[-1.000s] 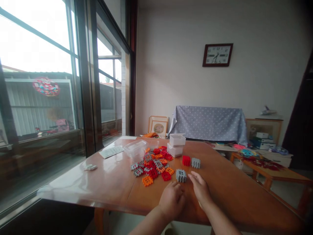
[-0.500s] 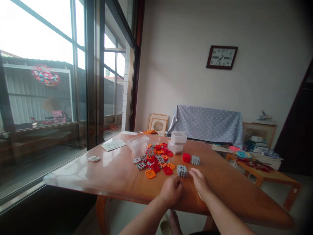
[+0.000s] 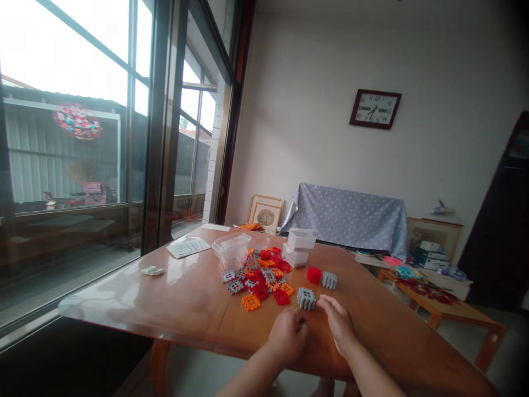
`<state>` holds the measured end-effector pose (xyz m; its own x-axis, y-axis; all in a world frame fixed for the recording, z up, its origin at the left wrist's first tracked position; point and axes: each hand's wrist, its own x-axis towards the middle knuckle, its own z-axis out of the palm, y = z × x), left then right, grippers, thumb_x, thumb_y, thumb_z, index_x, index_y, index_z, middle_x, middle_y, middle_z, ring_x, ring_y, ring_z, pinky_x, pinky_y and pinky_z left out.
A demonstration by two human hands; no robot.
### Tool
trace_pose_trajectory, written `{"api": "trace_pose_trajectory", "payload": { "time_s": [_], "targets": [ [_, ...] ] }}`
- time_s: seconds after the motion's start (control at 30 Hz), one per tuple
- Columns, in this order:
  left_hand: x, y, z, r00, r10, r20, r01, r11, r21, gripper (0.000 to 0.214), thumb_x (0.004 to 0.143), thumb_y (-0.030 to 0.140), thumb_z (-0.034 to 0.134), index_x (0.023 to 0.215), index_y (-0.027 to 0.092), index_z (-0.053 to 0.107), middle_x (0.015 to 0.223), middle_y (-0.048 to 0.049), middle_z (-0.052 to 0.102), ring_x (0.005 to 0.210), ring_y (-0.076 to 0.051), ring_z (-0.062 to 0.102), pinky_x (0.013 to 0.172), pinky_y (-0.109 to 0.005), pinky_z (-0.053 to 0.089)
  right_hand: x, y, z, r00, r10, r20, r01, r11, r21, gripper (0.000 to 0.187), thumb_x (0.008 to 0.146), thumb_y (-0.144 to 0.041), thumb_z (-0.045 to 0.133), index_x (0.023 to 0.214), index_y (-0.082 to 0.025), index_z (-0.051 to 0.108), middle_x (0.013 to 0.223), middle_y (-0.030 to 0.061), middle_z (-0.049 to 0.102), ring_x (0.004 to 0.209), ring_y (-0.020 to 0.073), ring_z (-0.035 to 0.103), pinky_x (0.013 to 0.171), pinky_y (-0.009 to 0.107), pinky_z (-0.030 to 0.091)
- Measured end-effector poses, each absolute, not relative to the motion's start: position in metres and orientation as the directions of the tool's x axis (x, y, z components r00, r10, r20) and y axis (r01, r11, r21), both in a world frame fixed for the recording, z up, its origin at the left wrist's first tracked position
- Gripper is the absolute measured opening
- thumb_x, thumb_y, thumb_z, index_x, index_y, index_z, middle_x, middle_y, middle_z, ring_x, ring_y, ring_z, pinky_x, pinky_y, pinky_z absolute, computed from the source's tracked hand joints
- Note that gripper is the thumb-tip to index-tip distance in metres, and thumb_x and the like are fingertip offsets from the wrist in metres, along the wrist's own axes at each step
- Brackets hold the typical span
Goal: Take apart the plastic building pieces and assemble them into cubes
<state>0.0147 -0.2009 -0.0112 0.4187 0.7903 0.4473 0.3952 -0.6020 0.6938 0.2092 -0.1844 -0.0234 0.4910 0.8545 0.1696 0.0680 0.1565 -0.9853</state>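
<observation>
A stack of grey interlocking plastic tiles (image 3: 306, 299) sits on the table just beyond my hands. My left hand (image 3: 288, 332) rests at the table's front edge, curled into a loose fist; its inner side is hidden, so what it may hold does not show. Beside the grey stack, on its right, my right hand (image 3: 336, 322) lies on edge with its fingers stretched out. Its fingertips are close to the stack; contact cannot be made out. Farther back stand a red tile stack (image 3: 314, 274) and a second grey stack (image 3: 329, 280), side by side.
Loose red, orange and grey tiles (image 3: 259, 290) lie in a heap left of the stacks. Behind them are a clear plastic container (image 3: 231, 251) and white boxes (image 3: 295, 257), one atop another. A printed sheet (image 3: 188, 248) and a small white packet (image 3: 152, 271) lie farther left.
The view has tilted up slightly, so the table and hands appear a little lower. Both hands keep nearly the same pose, and the tile stacks stay in place.
</observation>
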Motion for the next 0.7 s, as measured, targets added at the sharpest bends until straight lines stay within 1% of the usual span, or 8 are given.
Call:
{"api": "trace_pose_trajectory", "payload": {
  "time_s": [0.17, 0.3, 0.47, 0.6, 0.7],
  "targets": [
    [0.0169, -0.2015, -0.0117, 0.427, 0.795, 0.431, 0.428, -0.597, 0.678, 0.012, 0.081, 0.017, 0.053, 0.083, 0.02, 0.064, 0.085, -0.0042, 0.066, 0.081, -0.019, 0.059, 0.072, -0.028, 0.041, 0.2129, -0.1855, -0.0267, 0.479, 0.863, 0.161, 0.003, 0.181, -0.983, 0.056, 0.071, -0.056, 0.072, 0.111, -0.018, 0.071, 0.106, 0.0078, 0.079, 0.113, 0.0302, 0.069, 0.104, 0.041, 0.05],
    [0.0173, -0.2017, -0.0105, 0.436, 0.792, 0.428, 0.441, -0.603, 0.665, 0.012, 0.081, 0.017, 0.053, 0.084, 0.02, 0.064, 0.086, -0.0042, 0.067, 0.084, -0.02, 0.059, 0.075, -0.028, 0.041, 0.214, -0.1871, -0.0283, 0.469, 0.869, 0.156, -0.017, 0.186, -0.982, 0.053, 0.074, -0.056, 0.073, 0.111, -0.018, 0.071, 0.107, 0.0082, 0.079, 0.116, 0.0305, 0.068, 0.108, 0.042, 0.047],
    [0.0183, -0.2016, -0.0081, 0.439, 0.79, 0.427, 0.428, -0.602, 0.674, 0.011, 0.081, 0.016, 0.053, 0.083, 0.02, 0.064, 0.086, -0.0039, 0.066, 0.082, -0.019, 0.059, 0.074, -0.028, 0.042, 0.216, -0.1888, -0.0275, 0.466, 0.871, 0.158, -0.062, 0.21, -0.976, 0.053, 0.078, -0.055, 0.071, 0.115, -0.017, 0.069, 0.11, 0.0092, 0.078, 0.122, 0.0307, 0.065, 0.113, 0.045, 0.042],
    [0.0188, -0.2019, -0.0064, 0.439, 0.795, 0.419, 0.416, -0.593, 0.689, 0.011, 0.082, 0.017, 0.053, 0.083, 0.02, 0.064, 0.085, -0.0037, 0.066, 0.081, -0.019, 0.059, 0.073, -0.028, 0.042, 0.2178, -0.1883, -0.0273, 0.475, 0.865, 0.161, -0.063, 0.216, -0.974, 0.053, 0.079, -0.055, 0.069, 0.116, -0.017, 0.069, 0.113, 0.0101, 0.078, 0.122, 0.0301, 0.065, 0.112, 0.044, 0.044],
    [0.0184, -0.2007, -0.0081, 0.426, 0.805, 0.413, 0.421, -0.58, 0.697, 0.012, 0.082, 0.017, 0.052, 0.083, 0.02, 0.064, 0.087, -0.0049, 0.066, 0.084, -0.02, 0.06, 0.076, -0.029, 0.044, 0.2193, -0.1863, -0.0297, 0.482, 0.86, 0.165, -0.047, 0.214, -0.976, 0.054, 0.079, -0.057, 0.069, 0.116, -0.017, 0.069, 0.112, 0.0103, 0.078, 0.121, 0.03, 0.066, 0.11, 0.043, 0.045]
  ]
}}
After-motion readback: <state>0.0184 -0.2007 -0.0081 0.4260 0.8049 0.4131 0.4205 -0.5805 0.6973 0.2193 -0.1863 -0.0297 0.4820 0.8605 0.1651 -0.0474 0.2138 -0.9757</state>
